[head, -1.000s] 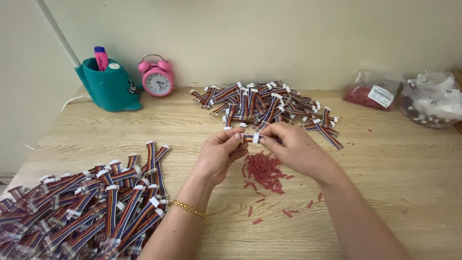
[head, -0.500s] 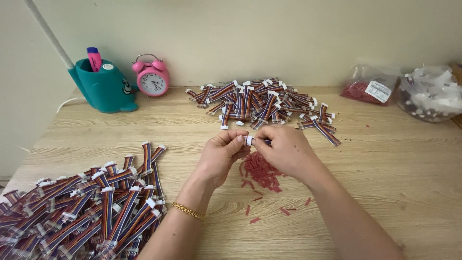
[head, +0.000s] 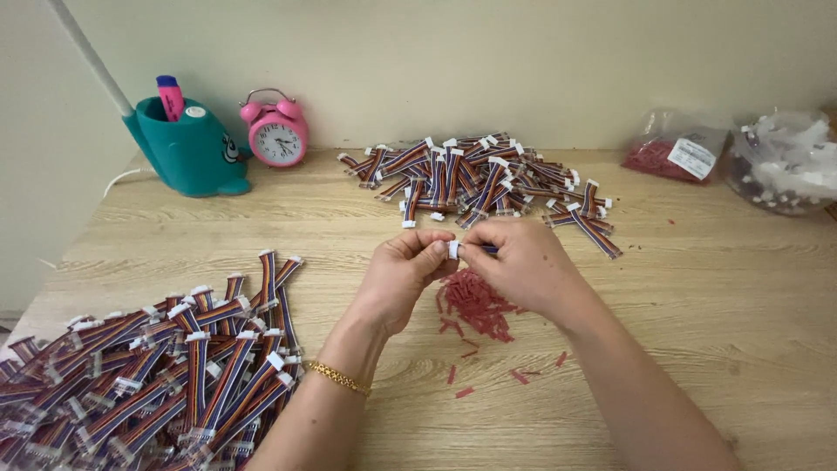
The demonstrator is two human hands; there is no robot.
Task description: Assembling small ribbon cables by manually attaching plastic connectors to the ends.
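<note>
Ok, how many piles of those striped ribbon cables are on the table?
2: a far pile by the wall beyond the hands, and a near pile at the table's front left, partly cut off by the frame.

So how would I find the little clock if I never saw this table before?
Start at the wooden table and look along its far edge, by the wall, toward the left. Beside the teal whale-shaped pen holder stands the pink alarm clock. It is the only round thing there, with two bells and a white face, unlike the striped cable bundles heaped to its right.
</note>
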